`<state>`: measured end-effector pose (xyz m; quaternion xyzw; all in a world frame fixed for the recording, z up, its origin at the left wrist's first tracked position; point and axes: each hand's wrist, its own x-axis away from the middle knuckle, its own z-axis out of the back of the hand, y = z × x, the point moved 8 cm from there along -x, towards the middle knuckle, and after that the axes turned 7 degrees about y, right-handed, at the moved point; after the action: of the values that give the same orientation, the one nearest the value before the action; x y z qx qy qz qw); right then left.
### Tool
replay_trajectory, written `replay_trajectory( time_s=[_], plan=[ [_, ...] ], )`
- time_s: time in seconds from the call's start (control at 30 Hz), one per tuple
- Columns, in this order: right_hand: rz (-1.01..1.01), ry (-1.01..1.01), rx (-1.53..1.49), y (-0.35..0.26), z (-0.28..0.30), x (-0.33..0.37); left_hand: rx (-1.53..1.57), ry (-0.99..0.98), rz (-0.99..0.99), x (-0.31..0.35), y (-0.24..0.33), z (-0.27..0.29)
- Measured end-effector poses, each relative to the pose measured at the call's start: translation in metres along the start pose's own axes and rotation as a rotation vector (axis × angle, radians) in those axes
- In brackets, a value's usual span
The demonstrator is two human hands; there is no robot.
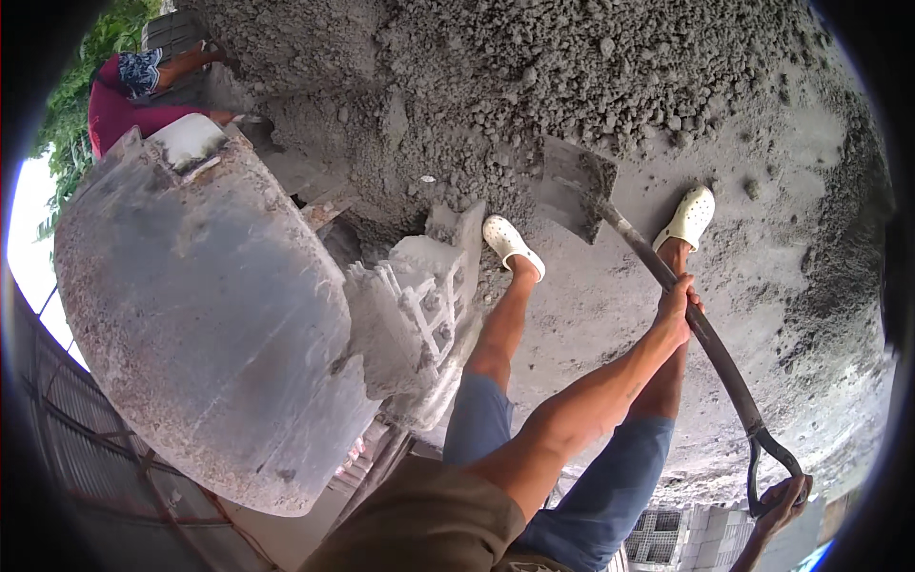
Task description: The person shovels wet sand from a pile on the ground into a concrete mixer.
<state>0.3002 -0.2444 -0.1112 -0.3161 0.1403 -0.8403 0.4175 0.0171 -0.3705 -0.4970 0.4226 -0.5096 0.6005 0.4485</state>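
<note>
I hold a shovel (pixel 637 238) slanting across the right half of the head view. My left hand (pixel 679 307) is closed round the middle of its dark shaft, with that arm stretched out across my legs. At the lower right my right hand (pixel 785 501) is wrapped round the D-shaped grip, partly cut by the dark rim. The flat, grey-caked blade (pixel 576 188) rests at the near edge of a heap of crumbly grey gravel mix (pixel 610 76). Little or no loose material shows on the blade.
A large, worn metal drum-like body (pixel 210 315) fills the left side, beside a cement-crusted frame (pixel 424 305). My feet, in white clogs (pixel 688 217), stand apart on dusty grey ground (pixel 591 315). Another person in a maroon top (pixel 107 114) bends at the upper left, beyond the drum.
</note>
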Motion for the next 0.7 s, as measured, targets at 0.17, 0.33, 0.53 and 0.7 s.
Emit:
replay_trajectory(
  time_s=[0.17,0.33,0.53,0.7],
  plan=[
    [-0.109,-0.050,-0.179,-0.044,-0.209,0.065,-0.097,0.043,-0.042,-0.036,0.217,0.001],
    [-0.170,-0.377,-0.399,-0.064,-0.473,0.113,-0.122,0.139,-0.383,-0.057,0.501,0.029],
    [-0.134,-0.352,-0.251,0.033,-0.488,0.035,-0.104,0.215,-0.494,-0.109,0.472,0.046],
    [-0.183,-0.374,-0.273,0.077,-0.427,-0.031,-0.103,0.296,-0.477,-0.083,0.391,0.039]
  ],
)
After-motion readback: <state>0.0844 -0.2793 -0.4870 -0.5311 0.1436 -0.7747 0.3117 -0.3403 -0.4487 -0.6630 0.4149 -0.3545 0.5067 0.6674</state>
